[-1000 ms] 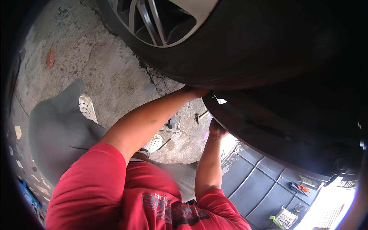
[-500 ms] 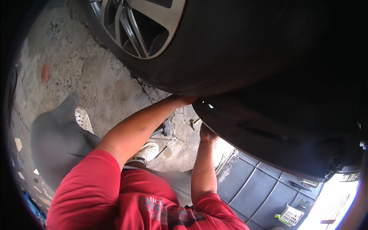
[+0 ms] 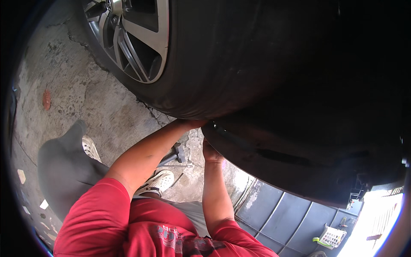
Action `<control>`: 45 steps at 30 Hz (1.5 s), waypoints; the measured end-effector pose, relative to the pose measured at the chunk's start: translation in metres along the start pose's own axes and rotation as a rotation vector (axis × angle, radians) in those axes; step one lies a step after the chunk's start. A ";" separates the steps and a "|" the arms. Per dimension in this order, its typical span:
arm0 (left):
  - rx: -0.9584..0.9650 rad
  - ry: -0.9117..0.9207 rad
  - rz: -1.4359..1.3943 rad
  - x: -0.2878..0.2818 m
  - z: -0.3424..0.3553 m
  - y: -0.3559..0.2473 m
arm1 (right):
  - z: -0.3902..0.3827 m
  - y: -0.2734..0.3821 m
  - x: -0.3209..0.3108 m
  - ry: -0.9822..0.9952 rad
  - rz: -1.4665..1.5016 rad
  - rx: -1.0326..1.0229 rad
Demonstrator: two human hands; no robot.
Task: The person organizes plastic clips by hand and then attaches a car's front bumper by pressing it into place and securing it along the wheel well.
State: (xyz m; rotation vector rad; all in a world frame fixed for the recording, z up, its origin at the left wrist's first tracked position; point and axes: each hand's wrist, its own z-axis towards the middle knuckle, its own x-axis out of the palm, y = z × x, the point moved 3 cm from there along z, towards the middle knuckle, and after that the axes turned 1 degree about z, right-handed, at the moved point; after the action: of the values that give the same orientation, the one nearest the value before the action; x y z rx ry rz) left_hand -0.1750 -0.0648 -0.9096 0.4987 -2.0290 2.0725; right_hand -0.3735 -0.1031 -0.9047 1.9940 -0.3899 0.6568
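Observation:
My left hand (image 3: pixel 195 123) reaches in where the black tyre (image 3: pixel 184 100) meets the tip of a dark curved panel (image 3: pixel 274 162), which looks like a car's bumper or wheel-arch edge. Its fingers disappear into the shadow there. Just below, my right hand (image 3: pixel 212 153) is raised against the panel's lower edge. That edge covers its fingers, so whether it holds anything does not show. Two small bright spots glint on the panel near its tip. Above left is the wheel's silver-and-black alloy rim (image 3: pixel 150 38).
Between my forearms, a hammer-like dark tool (image 3: pixel 173 155) and a thin metal rod (image 3: pixel 182 165) lie on the cracked concrete floor (image 3: pixel 98 94). My shoe (image 3: pixel 159 182) is beside them. At right are grey floor tiles (image 3: pixel 265 207) and a small white basket (image 3: pixel 332 237).
The view has shifted, so the wheel, panel and arms appear further left and lower. My right hand is closer to the panel's tip and my left hand. A small floor tool is now hidden.

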 end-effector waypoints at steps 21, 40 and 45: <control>-0.356 -0.255 -1.127 0.001 -0.015 -0.030 | -0.013 0.009 0.006 -0.054 -0.037 0.062; -0.400 -0.152 -0.663 0.006 0.009 0.037 | -0.008 0.010 -0.009 0.088 -0.016 0.249; -0.389 -0.081 -0.876 -0.003 0.009 0.055 | -0.012 0.003 -0.003 0.100 -0.036 0.318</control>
State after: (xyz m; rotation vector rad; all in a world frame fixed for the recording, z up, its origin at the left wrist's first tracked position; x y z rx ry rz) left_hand -0.1918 -0.0758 -0.9617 1.1379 -1.7101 1.1315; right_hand -0.3809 -0.0944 -0.8991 2.2502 -0.1971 0.8328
